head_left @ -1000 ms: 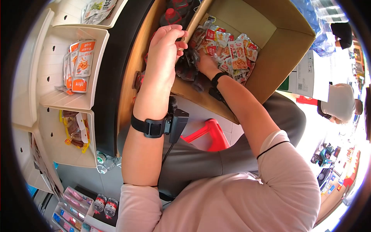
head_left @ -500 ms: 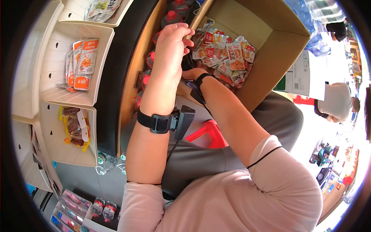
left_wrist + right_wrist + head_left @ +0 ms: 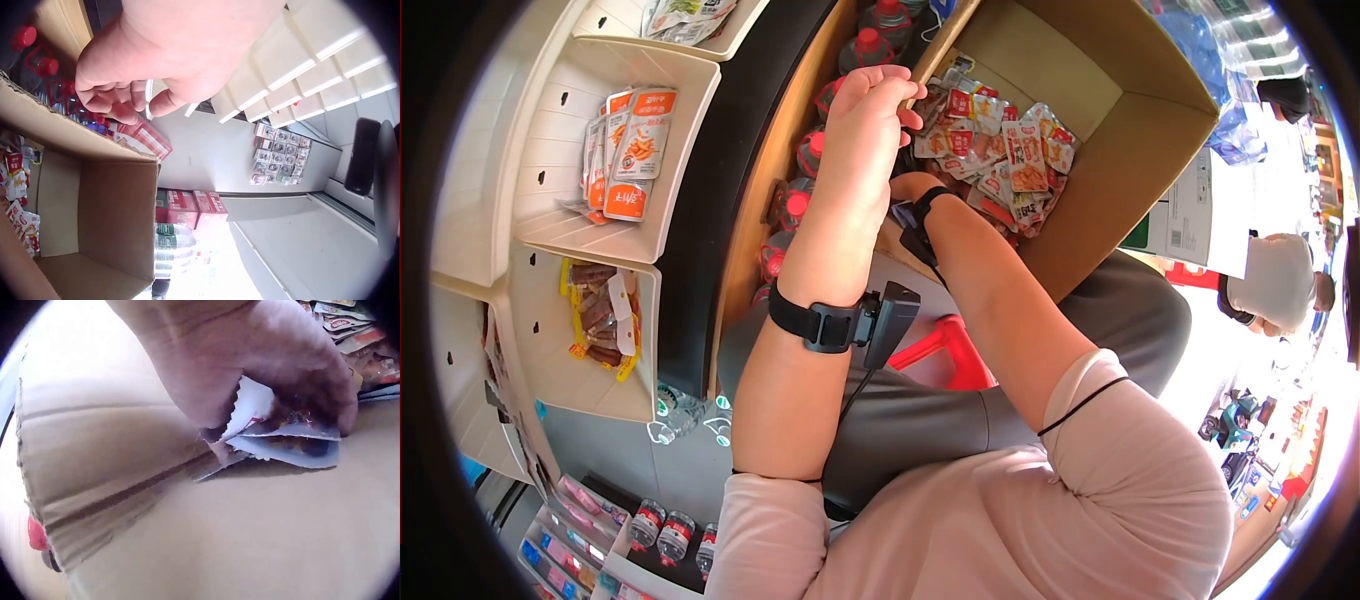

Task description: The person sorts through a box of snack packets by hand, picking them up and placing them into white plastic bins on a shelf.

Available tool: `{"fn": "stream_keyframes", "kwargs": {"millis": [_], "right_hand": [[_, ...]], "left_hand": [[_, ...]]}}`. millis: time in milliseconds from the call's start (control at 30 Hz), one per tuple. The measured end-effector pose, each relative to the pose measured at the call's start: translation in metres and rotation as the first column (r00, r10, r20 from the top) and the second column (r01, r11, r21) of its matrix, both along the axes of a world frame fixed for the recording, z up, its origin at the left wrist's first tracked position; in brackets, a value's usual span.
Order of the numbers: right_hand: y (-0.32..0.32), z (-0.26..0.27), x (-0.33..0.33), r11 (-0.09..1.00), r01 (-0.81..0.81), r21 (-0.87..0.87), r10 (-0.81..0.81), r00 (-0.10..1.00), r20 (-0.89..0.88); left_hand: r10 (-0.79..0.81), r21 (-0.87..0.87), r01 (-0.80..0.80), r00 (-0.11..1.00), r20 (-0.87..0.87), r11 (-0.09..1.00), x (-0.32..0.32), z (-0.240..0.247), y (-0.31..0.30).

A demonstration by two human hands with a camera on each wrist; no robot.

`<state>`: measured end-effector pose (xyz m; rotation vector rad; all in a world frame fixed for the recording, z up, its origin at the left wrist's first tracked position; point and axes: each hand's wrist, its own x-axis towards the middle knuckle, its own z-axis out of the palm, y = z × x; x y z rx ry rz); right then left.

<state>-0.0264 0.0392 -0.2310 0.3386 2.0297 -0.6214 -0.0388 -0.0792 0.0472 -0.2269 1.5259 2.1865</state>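
Observation:
In the head view my left hand is raised over the left wall of the cardboard box. Seen from the left wrist, that hand has loosely curled fingers with nothing between them. My right hand is inside the box at its near left corner, partly hidden behind the left forearm. The right wrist view shows this hand gripping a few small snack packets low against the cardboard. More snack packets, red and white, lie heaped in the box.
Red-capped bottles line the wooden shelf left of the box. Beyond it stand cream bins, one with orange-and-white packets, another with brown snacks in yellow packaging. A red stool is below the box.
My right hand has drawn back from the packet heap towards the box's near left corner. My left hand stays raised by the wall, while the head view has shifted slightly.

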Motion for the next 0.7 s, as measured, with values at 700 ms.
{"fn": "stream_keyframes", "kwargs": {"millis": [700], "right_hand": [[0.099,0.211,0.090,0.896,0.392,-0.207,-0.372,0.919,0.128]], "left_hand": [[-0.109,-0.099,0.104,0.993,-0.046,0.990,0.006,-0.013,0.012]]}}
